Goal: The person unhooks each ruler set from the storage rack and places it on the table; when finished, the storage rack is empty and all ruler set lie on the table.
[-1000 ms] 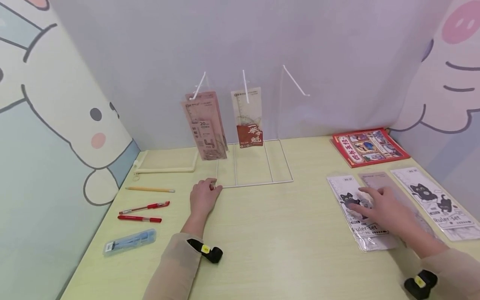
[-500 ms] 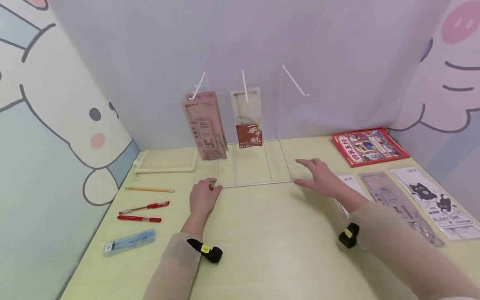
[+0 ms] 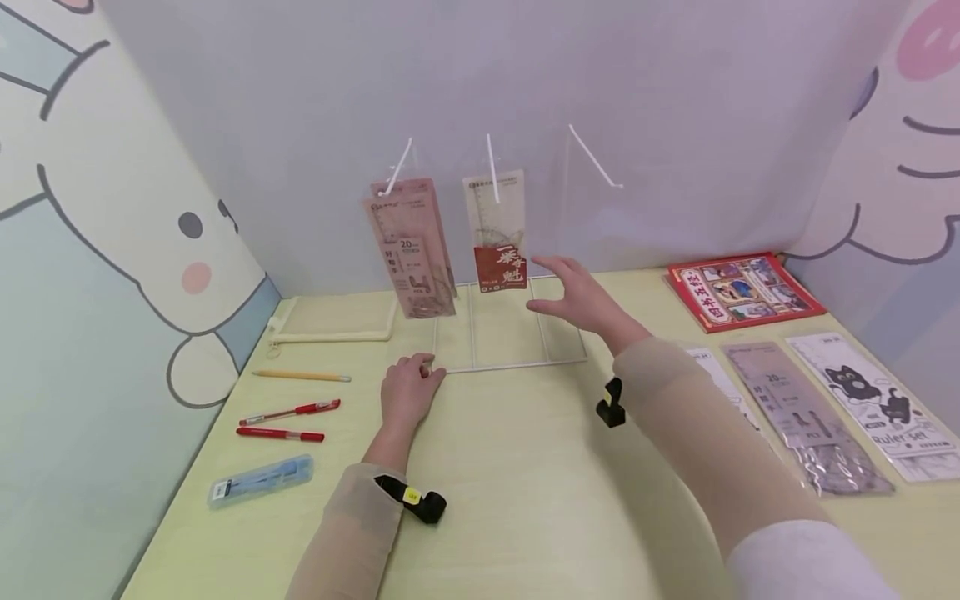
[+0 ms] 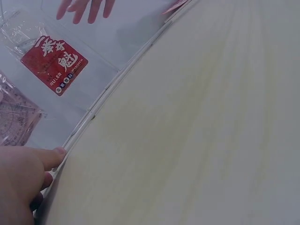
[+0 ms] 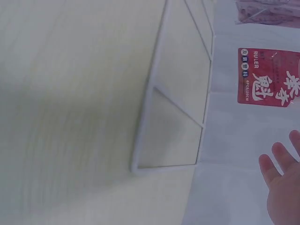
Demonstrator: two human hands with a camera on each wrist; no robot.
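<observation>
My left hand (image 3: 407, 393) grips the front left corner of a white wire display rack (image 3: 517, 365), thumb and fingers at the wire in the left wrist view. From the rack's middle hook (image 3: 492, 167) hangs a ruler set (image 3: 500, 268) with a red lower label. Pink ruler sets (image 3: 411, 258) hang from the left hook (image 3: 397, 167). Reaching over the rack's base, my right hand (image 3: 579, 297) is open, holding nothing, fingers spread just right of the red-labelled set. In the right wrist view a gap separates its fingers from that set.
Right side: a black-cat ruler set (image 3: 870, 400), a mauve ruler set (image 3: 802, 408), another set (image 3: 723, 379) partly behind my right sleeve, and red books (image 3: 742, 290). Left side: a mesh pouch (image 3: 333, 319), pencil (image 3: 300, 376), red pens (image 3: 288, 435) and blue case (image 3: 261, 481).
My right hand has left the black-cat set on the right and moved left and away from me to the middle hook's ruler set. The left hand stays on the rack corner.
</observation>
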